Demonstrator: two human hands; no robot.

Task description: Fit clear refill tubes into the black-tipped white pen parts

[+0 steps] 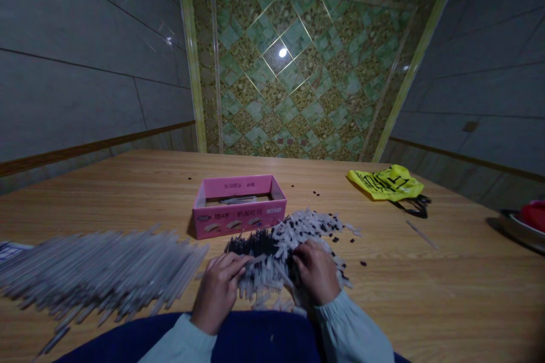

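My left hand (219,286) is closed in a pinch on a small translucent plastic piece (258,260), its tip pointing right. My right hand (317,269) reaches into the heap of small whitish pieces (309,227), fingertips pressed together; what they hold, if anything, is hidden. Small black bits are scattered through that heap. Between the hands lies a row of slim pieces with dark ends (258,243) and pale lower parts. Left of my left hand, many long clear tubes (102,266) lie side by side in a broad layer.
A pink open box (242,220) stands behind the pieces, with several slim items inside. At the right lie a yellow bag (387,181) with black straps and a lone thin tube (421,234). A bowl with something red (532,216) sits at the far right edge.
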